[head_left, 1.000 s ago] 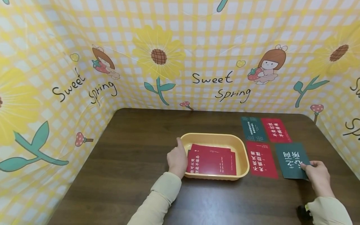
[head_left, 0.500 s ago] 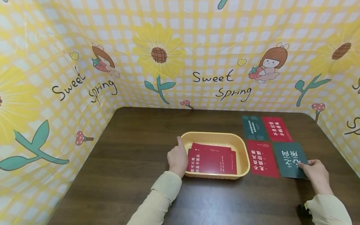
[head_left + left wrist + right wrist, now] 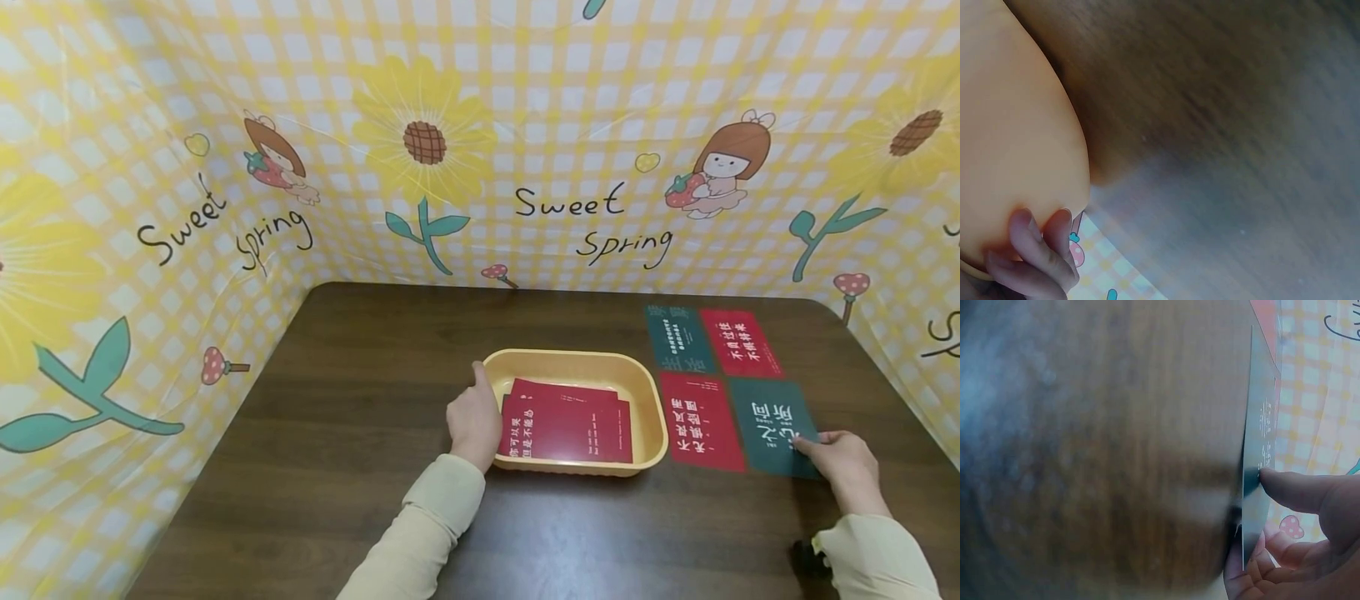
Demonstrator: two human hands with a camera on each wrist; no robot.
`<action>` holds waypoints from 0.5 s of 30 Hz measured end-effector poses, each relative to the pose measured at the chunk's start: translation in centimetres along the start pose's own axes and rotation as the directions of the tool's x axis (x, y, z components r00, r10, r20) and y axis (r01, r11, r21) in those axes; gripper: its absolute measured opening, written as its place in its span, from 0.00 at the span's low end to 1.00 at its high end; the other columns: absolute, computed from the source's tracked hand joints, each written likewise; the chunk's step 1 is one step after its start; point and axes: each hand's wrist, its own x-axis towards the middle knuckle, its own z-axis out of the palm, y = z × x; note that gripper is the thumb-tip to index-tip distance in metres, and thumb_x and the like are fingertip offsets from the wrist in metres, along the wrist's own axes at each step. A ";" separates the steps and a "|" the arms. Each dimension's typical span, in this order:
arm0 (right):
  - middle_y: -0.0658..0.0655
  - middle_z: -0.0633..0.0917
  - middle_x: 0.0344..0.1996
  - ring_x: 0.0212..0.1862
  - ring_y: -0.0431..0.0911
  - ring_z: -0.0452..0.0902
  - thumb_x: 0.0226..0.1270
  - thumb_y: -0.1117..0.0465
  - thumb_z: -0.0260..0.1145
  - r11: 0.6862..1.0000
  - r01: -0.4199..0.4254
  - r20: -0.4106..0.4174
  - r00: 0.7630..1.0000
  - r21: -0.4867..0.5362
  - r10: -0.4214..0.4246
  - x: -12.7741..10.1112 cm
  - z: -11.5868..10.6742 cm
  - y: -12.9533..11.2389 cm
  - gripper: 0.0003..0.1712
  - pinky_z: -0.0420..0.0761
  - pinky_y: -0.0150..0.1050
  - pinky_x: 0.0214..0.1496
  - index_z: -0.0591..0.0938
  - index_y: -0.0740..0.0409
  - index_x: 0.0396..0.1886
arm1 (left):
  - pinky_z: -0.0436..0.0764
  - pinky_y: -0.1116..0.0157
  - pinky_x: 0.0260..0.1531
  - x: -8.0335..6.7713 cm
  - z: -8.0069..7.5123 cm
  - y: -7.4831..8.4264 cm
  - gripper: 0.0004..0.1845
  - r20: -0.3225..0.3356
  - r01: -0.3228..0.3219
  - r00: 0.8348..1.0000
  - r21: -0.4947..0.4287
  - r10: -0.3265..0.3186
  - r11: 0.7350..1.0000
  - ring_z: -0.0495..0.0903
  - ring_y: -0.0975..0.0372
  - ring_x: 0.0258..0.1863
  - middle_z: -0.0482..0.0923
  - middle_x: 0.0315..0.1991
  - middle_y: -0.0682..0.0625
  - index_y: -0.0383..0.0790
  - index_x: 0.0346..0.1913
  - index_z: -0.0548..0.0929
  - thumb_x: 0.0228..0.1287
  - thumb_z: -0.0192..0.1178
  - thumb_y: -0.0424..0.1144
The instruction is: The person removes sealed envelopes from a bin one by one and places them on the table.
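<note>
green card (image 3: 771,423) has slid left, right edge pinched by right hand (image 3: 846,467)

This looks like a curtained booth, with yellow-checked fabric (image 3: 517,100) around a wood-grain table (image 3: 337,400).

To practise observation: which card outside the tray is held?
The near green card, pinched by the right hand; the far green card and two loose red cards aren't.
</note>
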 end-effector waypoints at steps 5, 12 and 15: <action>0.82 0.71 0.48 0.45 0.66 0.70 0.66 0.54 0.56 1.000 -0.003 0.018 1.000 -0.006 0.003 0.0 0.0 0.0 0.31 0.69 0.44 0.37 0.68 0.84 0.49 | 0.79 0.63 0.23 -0.1 -0.1 0.0 0.32 0.011 0.001 1.000 0.008 -0.001 1.000 0.80 0.58 0.21 0.81 0.24 0.44 0.36 0.69 0.59 0.64 0.58 0.37; 0.82 0.71 0.47 0.44 0.67 0.71 0.65 0.55 0.55 0.999 0.030 0.029 0.999 -0.028 -0.029 0.1 -0.1 -0.2 0.31 0.71 0.46 0.39 0.67 0.84 0.50 | 0.79 0.62 0.23 -0.1 -0.2 0.0 0.32 0.006 -0.003 1.000 0.003 0.003 1.000 0.81 0.57 0.22 0.82 0.25 0.43 0.36 0.69 0.59 0.65 0.58 0.36; 0.82 0.72 0.47 0.44 0.67 0.70 0.65 0.55 0.56 0.998 0.041 0.029 0.999 -0.044 -0.040 0.1 -0.2 -0.2 0.31 0.71 0.47 0.40 0.67 0.84 0.50 | 0.79 0.62 0.23 -0.1 -0.2 0.0 0.32 0.008 -0.003 1.000 0.008 0.003 1.000 0.81 0.57 0.22 0.82 0.25 0.43 0.36 0.69 0.59 0.65 0.58 0.36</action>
